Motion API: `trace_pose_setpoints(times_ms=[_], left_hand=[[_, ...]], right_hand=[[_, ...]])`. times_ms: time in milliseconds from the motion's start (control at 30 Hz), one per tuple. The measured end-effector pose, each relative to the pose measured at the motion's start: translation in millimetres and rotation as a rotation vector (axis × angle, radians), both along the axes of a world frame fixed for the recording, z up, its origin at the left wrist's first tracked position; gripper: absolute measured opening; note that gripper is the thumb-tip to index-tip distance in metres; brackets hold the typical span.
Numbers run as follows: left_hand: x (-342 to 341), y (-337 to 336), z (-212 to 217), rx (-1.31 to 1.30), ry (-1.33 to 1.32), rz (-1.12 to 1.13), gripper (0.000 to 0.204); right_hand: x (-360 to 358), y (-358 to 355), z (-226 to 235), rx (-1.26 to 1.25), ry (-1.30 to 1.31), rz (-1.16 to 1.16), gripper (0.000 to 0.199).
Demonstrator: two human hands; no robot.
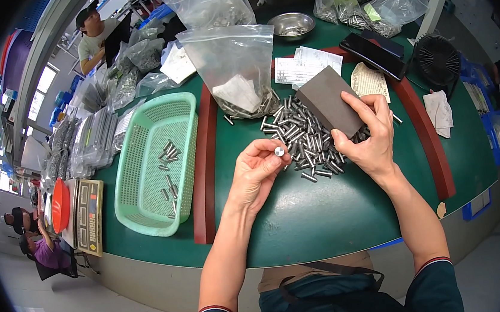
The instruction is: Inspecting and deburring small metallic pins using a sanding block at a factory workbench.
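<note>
Pinched between the thumb and fingers of my left hand is a small metal pin, its round bright end facing up. My right hand grips a dark grey-brown rectangular block, tilted above the table, with thumb and fingers along its near right side. Beneath and beside the block lies a heap of loose metal pins, partly hidden by it and by my right hand. The left hand is at the heap's near left edge. A green plastic basket on the left holds several similar pins.
Behind the heap stands a clear zip bag of pins. Red strips border the work area on the green table. Farther back are a metal bowl, papers, a phone and a black fan. A scale sits left.
</note>
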State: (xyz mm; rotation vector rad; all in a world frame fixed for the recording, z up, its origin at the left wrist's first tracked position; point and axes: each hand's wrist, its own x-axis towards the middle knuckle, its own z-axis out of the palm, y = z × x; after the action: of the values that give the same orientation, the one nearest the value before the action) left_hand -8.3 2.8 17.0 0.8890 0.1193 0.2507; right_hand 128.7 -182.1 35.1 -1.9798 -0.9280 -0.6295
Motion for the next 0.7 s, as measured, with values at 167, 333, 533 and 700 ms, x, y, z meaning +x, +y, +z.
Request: trace_pose_setpoints(times_ms=[167, 333, 533, 700], left_hand=[[0.7, 0.3, -3.3, -0.063, -0.04, -0.054, 0.016], [1.3, 2.1, -9.2, -0.085, -0.089, -0.061, 0.018], [1.5, 1.0, -5.8, -0.027, -0.04, -0.061, 0.016], [1.9, 1.4, -5.1, -0.016, -0.057, -0.074, 0.016]], right_hand=[[-0.7, -0.9, -0.2, 0.008, 0.001, 0.0, 0.06], [-2.5, -1.6, 1.3, 0.017, 0.0, 0.005, 0.06], [-2.7, -1.1, 0.9, 0.016, -0.002, 0.003, 0.06], [-2.7, -0.1, 1.3, 0.022, -0.001, 0.008, 0.06]])
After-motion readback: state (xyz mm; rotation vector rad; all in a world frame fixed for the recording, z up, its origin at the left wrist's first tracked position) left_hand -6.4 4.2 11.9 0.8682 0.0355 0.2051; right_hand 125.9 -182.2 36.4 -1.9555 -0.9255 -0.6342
